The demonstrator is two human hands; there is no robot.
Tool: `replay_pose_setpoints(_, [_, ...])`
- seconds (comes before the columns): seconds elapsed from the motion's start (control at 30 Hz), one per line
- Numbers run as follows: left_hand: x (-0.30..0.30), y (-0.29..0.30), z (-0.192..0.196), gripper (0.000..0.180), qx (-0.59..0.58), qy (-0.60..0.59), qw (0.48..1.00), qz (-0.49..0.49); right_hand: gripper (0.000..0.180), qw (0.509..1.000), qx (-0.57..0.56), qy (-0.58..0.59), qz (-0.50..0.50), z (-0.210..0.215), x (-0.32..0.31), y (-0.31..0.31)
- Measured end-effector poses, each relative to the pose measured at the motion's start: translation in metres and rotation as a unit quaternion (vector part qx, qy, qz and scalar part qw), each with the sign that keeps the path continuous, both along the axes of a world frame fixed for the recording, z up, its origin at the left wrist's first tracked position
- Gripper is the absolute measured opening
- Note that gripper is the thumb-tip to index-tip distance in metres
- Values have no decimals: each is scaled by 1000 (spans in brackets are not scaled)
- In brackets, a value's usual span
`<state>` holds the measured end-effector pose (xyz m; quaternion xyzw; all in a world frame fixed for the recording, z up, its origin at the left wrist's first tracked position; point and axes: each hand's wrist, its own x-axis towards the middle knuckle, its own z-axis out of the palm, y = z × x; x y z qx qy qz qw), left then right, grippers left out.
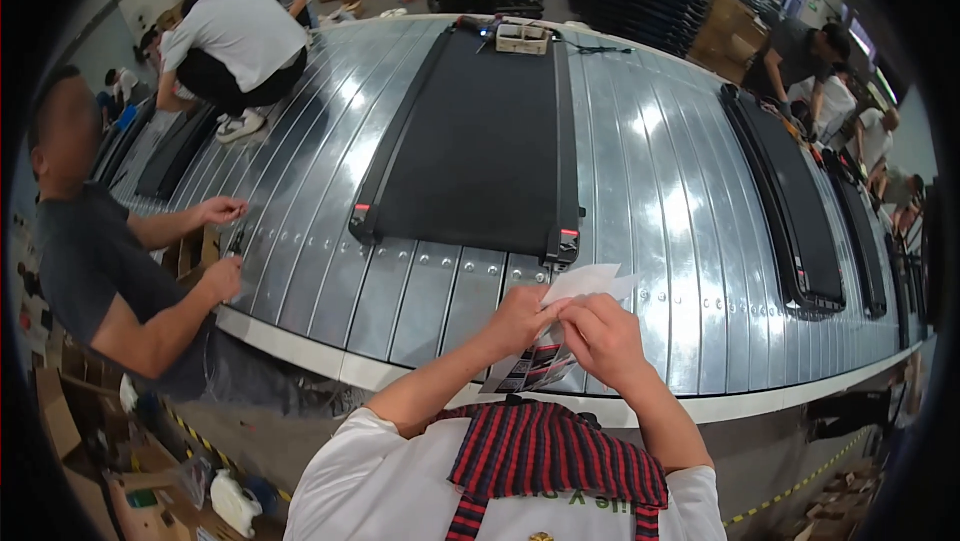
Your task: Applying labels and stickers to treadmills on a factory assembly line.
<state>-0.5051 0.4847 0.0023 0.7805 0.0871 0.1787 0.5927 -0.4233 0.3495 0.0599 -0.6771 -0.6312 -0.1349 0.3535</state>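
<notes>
Close in front of my body, my left hand [522,321] and my right hand [604,339] meet with fingers pinched on a sheet of labels [540,366]. Dark and red printed patches show on its lower part, below the hands. A white paper piece [585,281] sticks up above my fingers; whether it is the sheet's backing or a separate piece I cannot tell. Just beyond lies a black treadmill deck [480,141], flat, with a small red-and-white label on each near corner. The near right corner is closest to my hands.
The treadmill rests on a slatted metal conveyor [660,211] with a pale near edge [400,373]. A small parts tray [522,39] sits at its far end. A co-worker [130,271] stands at left; another person [235,46] squats on the conveyor. More decks [785,206] lie right.
</notes>
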Motion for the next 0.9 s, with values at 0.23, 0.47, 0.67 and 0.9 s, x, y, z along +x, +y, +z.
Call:
replay_pose_setpoints(0.23, [16,32,-10,38,-11,47,996,82,8,966,-24,252,-46,3,18,-19])
replay_pose_setpoints(0.47, [31,70,-15,32,251,224,924,-184,18,790,-71,596,-125,-45,136,-6])
replay_pose_setpoints(0.67, [66,83,-50,18,349,166,909,-154,14,699,-110,688,-163,-116,196,55])
replay_pose_setpoints(0.9, [104,101,-72,9,406,149,892,-134,10,650,-188,727,-117,-173,235,113])
